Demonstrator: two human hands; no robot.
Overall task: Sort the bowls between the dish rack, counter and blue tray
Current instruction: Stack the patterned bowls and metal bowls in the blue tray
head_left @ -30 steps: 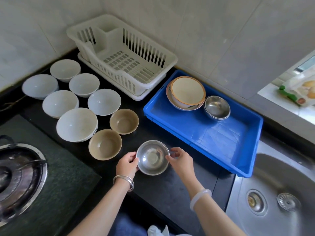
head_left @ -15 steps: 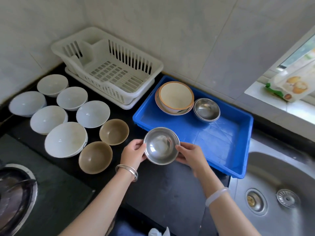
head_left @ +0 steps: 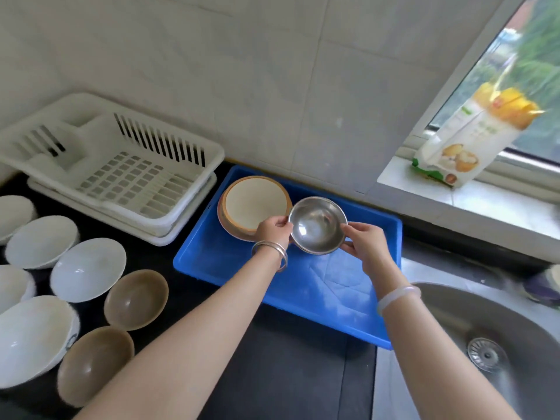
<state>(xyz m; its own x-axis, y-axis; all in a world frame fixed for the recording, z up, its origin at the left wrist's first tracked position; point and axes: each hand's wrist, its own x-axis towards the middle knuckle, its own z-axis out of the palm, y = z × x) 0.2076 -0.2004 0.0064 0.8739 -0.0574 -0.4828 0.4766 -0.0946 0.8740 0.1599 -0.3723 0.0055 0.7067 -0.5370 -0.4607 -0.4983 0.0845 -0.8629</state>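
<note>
I hold a small steel bowl [head_left: 316, 225] by its rim over the back of the blue tray [head_left: 306, 292]. My left hand [head_left: 272, 230] pinches its left edge and my right hand [head_left: 365, 242] grips its right edge. Just left of it in the tray stands a cream bowl with an orange rim [head_left: 254, 204]. The steel bowls that sat at this spot in the tray are hidden under the one I hold. Several white bowls [head_left: 88, 269] and two tan bowls [head_left: 136, 298] sit on the black counter at the left. The white dish rack [head_left: 121, 174] holds nothing.
A steel sink [head_left: 491, 353] with a drain lies to the right of the tray. A food packet [head_left: 472, 137] leans on the window sill at the upper right. The tiled wall runs close behind the rack and tray.
Both hands lifted the steel bowl off the counter and carried it forward and right, over the back of the blue tray. The view swung to the right.
</note>
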